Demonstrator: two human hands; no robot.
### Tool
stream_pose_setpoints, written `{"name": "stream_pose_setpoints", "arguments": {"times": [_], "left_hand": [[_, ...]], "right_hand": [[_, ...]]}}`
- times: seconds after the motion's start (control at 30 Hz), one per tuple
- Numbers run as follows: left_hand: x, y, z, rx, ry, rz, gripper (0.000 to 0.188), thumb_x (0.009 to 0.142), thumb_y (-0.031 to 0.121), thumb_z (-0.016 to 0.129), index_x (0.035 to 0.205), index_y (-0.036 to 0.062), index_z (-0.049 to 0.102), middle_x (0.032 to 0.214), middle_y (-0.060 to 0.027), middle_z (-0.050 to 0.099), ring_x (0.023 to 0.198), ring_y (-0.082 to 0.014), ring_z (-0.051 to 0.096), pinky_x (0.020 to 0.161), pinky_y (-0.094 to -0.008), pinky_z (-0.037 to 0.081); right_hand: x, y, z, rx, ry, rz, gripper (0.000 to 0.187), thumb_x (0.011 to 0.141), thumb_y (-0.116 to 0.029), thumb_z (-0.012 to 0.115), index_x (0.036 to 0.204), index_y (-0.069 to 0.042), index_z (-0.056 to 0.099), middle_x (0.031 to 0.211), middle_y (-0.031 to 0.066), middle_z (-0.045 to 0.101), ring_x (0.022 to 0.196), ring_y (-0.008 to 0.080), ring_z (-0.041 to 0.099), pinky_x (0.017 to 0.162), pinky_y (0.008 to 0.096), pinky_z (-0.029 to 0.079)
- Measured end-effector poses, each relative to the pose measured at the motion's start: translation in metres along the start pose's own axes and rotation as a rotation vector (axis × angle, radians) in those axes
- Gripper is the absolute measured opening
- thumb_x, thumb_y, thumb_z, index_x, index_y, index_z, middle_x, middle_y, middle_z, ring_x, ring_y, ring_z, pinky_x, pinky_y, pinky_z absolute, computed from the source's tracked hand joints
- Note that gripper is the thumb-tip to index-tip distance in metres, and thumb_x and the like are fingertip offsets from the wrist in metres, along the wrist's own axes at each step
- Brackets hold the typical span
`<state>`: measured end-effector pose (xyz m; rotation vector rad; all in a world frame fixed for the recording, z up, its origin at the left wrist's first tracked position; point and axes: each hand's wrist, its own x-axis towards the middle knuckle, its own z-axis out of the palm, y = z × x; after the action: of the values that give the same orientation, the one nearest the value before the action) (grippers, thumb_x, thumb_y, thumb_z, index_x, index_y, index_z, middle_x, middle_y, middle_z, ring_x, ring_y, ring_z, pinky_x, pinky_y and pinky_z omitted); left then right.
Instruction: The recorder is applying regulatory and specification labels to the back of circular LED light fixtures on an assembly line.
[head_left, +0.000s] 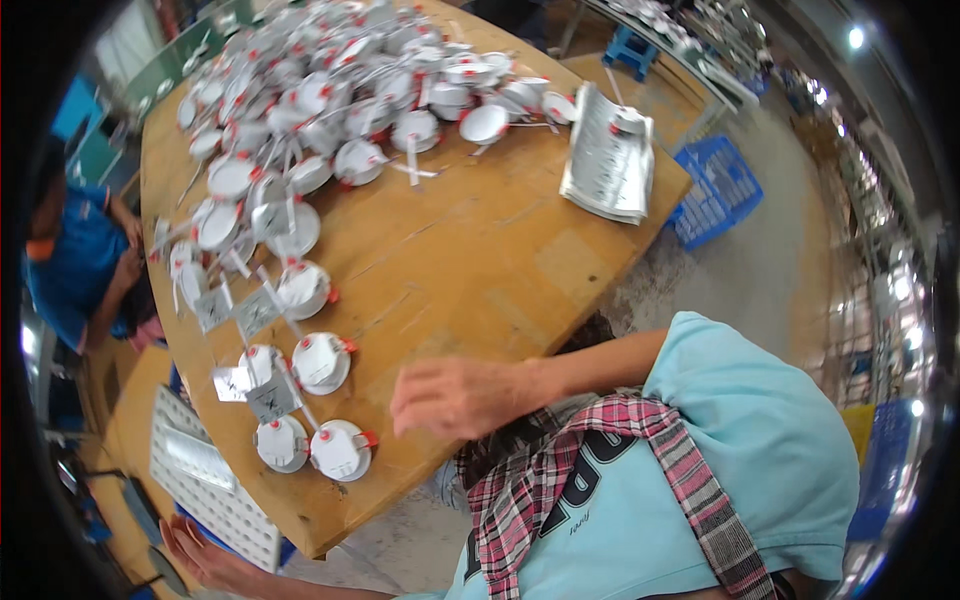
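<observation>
My right hand [455,395] hovers over the near part of a wooden table [480,270], fingers spread and holding nothing. Just to its left lie round white lamp fixtures with red clips: one [340,450] by the table's edge, another [322,362] above it. Small grey leaflets [270,398] lie among them. A big heap of the same fixtures [330,100] covers the far side of the table. My left hand [200,560] is low at the bottom left, below the table's edge, open and empty, beside a white perforated crate [200,470].
A stack of printed sheets [608,160] with one fixture on top sits at the table's right edge. On the floor beyond it are a blue crate [715,190] and a blue stool [630,45]. Another person in a blue shirt [75,260] sits at the left.
</observation>
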<state>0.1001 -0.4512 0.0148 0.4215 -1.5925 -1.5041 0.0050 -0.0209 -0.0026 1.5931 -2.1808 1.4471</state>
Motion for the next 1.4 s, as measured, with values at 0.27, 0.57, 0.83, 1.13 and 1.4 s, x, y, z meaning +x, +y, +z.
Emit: {"name": "stream_pose_setpoints", "arguments": {"times": [0.27, 0.57, 0.83, 1.13, 1.4], "left_hand": [[-0.106, 0.096, 0.162, 0.213, -0.382, 0.082, 0.024, 0.092, 0.011, 0.055, 0.110, -0.0042, 0.059, 0.096, -0.0085, 0.061, 0.089, -0.0136, 0.057, 0.085, -0.0257, 0.044], [-0.236, 0.062, 0.444, 0.126, -1.190, 0.317, 0.024, 0.087, 0.014, 0.063, 0.107, -0.0005, 0.065, 0.096, -0.0083, 0.067, 0.086, -0.0141, 0.063, 0.074, -0.0285, 0.049], [-0.299, 0.023, 0.538, 0.445, -1.070, 0.491, 0.021, 0.083, 0.021, 0.065, 0.100, 0.0081, 0.068, 0.093, -0.0105, 0.063, 0.088, -0.0281, 0.062, 0.075, -0.0379, 0.048], [-0.239, 0.033, 0.527, 0.297, -0.812, 0.407, 0.015, 0.086, 0.012, 0.064, 0.097, 0.0040, 0.068, 0.062, -0.0044, 0.060, 0.055, -0.0085, 0.047, 0.052, -0.0258, 0.039], [-0.147, 0.058, 0.394, 0.272, -0.771, 0.375, 0.016, 0.084, -0.003, 0.061, 0.098, 0.0032, 0.066, 0.078, 0.0016, 0.065, 0.070, -0.0037, 0.052, 0.065, -0.0200, 0.042]], "right_hand": [[-0.114, 0.045, -0.184, -0.448, 0.656, 0.397, 0.016, 0.080, 0.001, 0.059, 0.095, -0.003, 0.063, 0.089, 0.0110, 0.060, 0.088, 0.0283, 0.059, 0.080, 0.0353, 0.047], [-0.240, 0.137, -0.349, -1.119, 0.730, 0.734, 0.045, 0.077, -0.029, 0.070, 0.115, -0.007, 0.059, 0.116, 0.0149, 0.055, 0.111, 0.0294, 0.047, 0.096, 0.0388, 0.035], [-0.247, 0.152, -0.354, -0.988, 0.620, 0.831, 0.040, 0.072, -0.029, 0.075, 0.109, -0.015, 0.067, 0.119, 0.0122, 0.052, 0.107, 0.0317, 0.049, 0.094, 0.0416, 0.038], [-0.236, 0.149, -0.348, -1.070, 0.710, 0.759, 0.057, 0.068, -0.027, 0.078, 0.118, -0.009, 0.059, 0.125, 0.0152, 0.045, 0.114, 0.0367, 0.042, 0.096, 0.0440, 0.036], [-0.123, 0.093, -0.301, -0.859, 0.486, 0.214, 0.057, 0.069, -0.014, 0.077, 0.121, -0.007, 0.054, 0.117, 0.0110, 0.052, 0.109, 0.0300, 0.048, 0.096, 0.0420, 0.038]]}}
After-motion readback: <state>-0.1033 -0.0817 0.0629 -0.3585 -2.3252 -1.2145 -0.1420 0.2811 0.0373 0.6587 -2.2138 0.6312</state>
